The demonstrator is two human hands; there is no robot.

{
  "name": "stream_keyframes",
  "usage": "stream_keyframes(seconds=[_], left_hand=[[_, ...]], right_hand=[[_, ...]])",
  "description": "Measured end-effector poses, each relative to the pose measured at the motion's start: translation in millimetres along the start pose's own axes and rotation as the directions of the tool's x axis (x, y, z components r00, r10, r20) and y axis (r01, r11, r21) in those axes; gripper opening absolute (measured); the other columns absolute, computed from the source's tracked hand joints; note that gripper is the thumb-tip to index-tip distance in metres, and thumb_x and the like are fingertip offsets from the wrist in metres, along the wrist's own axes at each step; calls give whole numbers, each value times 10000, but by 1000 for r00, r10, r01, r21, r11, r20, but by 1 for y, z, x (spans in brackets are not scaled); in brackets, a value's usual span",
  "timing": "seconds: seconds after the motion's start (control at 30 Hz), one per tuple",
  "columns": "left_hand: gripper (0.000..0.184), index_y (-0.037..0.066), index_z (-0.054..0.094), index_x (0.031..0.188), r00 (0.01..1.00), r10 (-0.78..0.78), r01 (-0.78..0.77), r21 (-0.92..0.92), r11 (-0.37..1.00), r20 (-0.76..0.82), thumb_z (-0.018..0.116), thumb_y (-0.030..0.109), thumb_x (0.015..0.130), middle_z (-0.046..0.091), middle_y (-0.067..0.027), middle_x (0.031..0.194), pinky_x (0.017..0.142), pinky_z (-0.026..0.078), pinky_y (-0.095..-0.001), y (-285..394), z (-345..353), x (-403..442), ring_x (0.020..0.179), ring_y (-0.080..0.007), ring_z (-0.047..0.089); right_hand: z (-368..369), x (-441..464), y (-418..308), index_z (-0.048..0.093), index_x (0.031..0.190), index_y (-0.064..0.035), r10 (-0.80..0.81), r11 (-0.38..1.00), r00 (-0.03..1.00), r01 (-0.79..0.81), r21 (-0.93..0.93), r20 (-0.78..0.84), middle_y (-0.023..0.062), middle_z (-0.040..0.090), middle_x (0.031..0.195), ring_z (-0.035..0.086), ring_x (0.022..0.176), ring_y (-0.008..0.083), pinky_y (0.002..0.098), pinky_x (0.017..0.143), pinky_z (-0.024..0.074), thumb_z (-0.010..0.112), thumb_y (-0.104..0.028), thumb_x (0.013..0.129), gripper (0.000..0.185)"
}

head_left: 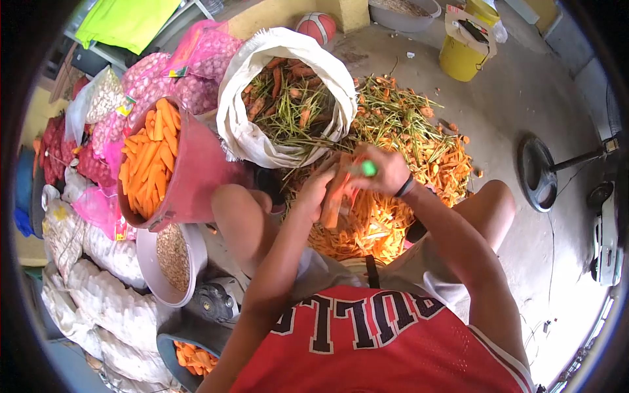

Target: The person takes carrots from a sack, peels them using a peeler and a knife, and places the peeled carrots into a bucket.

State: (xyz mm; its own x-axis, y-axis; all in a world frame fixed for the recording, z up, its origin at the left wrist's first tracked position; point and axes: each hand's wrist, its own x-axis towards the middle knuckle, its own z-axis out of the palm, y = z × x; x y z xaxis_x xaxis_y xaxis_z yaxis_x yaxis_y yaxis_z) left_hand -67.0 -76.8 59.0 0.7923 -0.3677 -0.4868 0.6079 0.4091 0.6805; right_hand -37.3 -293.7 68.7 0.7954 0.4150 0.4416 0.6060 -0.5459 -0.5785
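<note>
My left hand is wrapped round a carrot that points down toward my lap. Close beside it on the right, my right hand grips a peeler with a green handle against the carrot's upper part. The peeler's blade is too blurred to make out. Below both hands lies a heap of orange peelings, with green stems and carrot tops behind it. Just beyond my hands, an open white sack holds unpeeled carrots with stems.
On the left, a tilted red bucket holds peeled carrots. Around it are pink net bags, a pale basin and white sacks. A yellow bucket, a ball and a black round base stand farther off.
</note>
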Motion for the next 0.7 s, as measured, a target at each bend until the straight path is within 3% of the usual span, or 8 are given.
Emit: stream_keyframes(seconds=[0.2, 0.33, 0.4, 0.5, 0.57, 0.6, 0.63, 0.7], left_hand=[[408, 107, 512, 1347, 999, 36, -37, 64, 997, 9, 533, 284, 980, 615, -30, 1096, 686, 556, -299, 6, 6, -10, 875, -123, 612], [307, 89, 580, 1236, 992, 83, -91, -93, 991, -92, 521, 260, 988, 636, -48, 1007, 675, 540, -286, 7, 14, -1, 828, -126, 632], [303, 92, 590, 1210, 999, 25, -25, -14, 1000, -25, 535, 285, 983, 631, -44, 1002, 656, 531, -285, 2, 4, -8, 788, -128, 629], [356, 88, 559, 1267, 993, 107, -96, 185, 978, -47, 540, 302, 983, 631, -49, 1015, 649, 537, -310, -1, 7, -9, 812, -163, 633], [406, 92, 516, 1329, 985, 54, -48, -40, 998, 163, 538, 303, 984, 629, -65, 1084, 709, 541, -312, 0, -10, 0, 895, -165, 633], [433, 94, 494, 1361, 962, 49, -9, -148, 989, 269, 537, 304, 984, 628, -73, 1118, 740, 543, -314, 3, -13, 3, 937, -166, 633], [444, 71, 475, 1365, 999, 52, -53, -35, 998, -13, 528, 301, 990, 609, -94, 1190, 838, 519, -279, 13, 11, -9, 997, -147, 621], [435, 47, 492, 1340, 980, 187, -189, -17, 982, -66, 526, 305, 992, 605, -91, 1197, 866, 505, -262, -1, 6, 6, 979, -141, 624]], right_hand=[[-24, 13, 31, 540, 1051, -71, 325, 946, 928, -316, 77, -182, 91, 698, 828, 702, 705, 246, 360, 622, 577, 838, -468, 685, 617], [-4, 4, -45, 561, 994, -96, -227, 974, 973, 228, 21, -43, 72, 643, 762, 673, 640, 255, 381, 585, 555, 827, -474, 697, 549], [-1, 8, -16, 579, 970, -99, -222, 975, 966, 224, 0, -135, 84, 634, 730, 665, 621, 252, 387, 567, 549, 825, -510, 681, 559], [-23, 18, 30, 564, 1000, -68, 159, 979, 959, -184, -88, -236, 111, 666, 739, 680, 621, 231, 351, 538, 552, 829, -517, 675, 614], [-19, 17, 41, 542, 1034, -35, 312, 945, 899, -328, 1, -308, 116, 686, 757, 700, 659, 233, 335, 543, 561, 839, -498, 674, 657], [-15, 13, 25, 556, 1027, -47, 295, 955, 924, -277, 108, -243, 110, 689, 766, 704, 687, 249, 357, 578, 570, 835, -471, 695, 607], [-7, 6, 2, 575, 1017, -67, 169, 977, 969, -141, 157, -181, 104, 677, 771, 694, 677, 262, 378, 607, 569, 826, -438, 720, 537], [2, 2, -30, 586, 999, -89, -141, 988, 984, 147, 51, -107, 97, 640, 772, 668, 655, 257, 375, 587, 549, 805, -500, 715, 546]])
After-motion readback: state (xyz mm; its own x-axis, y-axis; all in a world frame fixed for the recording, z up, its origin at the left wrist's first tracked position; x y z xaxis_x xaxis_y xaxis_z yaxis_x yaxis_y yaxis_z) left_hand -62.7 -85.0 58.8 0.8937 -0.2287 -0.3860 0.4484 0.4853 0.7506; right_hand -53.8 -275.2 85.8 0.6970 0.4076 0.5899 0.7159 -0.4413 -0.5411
